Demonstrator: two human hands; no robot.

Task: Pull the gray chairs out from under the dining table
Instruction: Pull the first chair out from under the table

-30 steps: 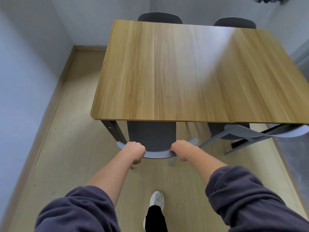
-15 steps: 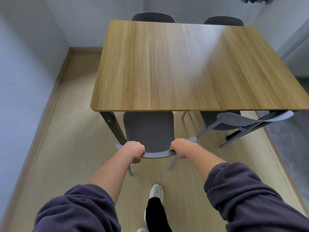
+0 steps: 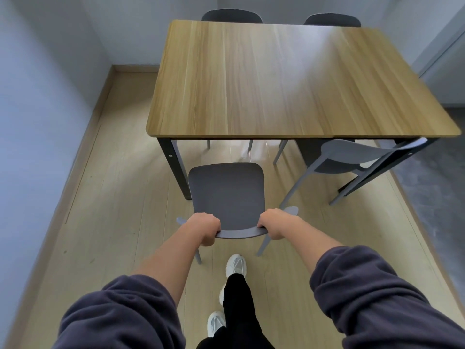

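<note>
A gray chair (image 3: 227, 195) stands in front of me, its whole seat out from under the wooden dining table (image 3: 289, 79). My left hand (image 3: 205, 229) grips the left end of its curved backrest and my right hand (image 3: 273, 222) grips the right end. A second gray chair (image 3: 352, 157) sits at the near right, turned at an angle, its seat partly under the table edge. Two more gray chairs (image 3: 231, 15) (image 3: 332, 20) show only their backrest tops beyond the far edge.
A wall runs along the left with a strip of wooden floor (image 3: 113, 185) between it and the table. The table's dark leg (image 3: 176, 167) stands just left of the held chair. My feet in white shoes (image 3: 235, 265) are behind the chair.
The held chair has slid toward me, from mostly under the table edge to fully out. Both hands kept their grip on the backrest, and I have stepped back.
</note>
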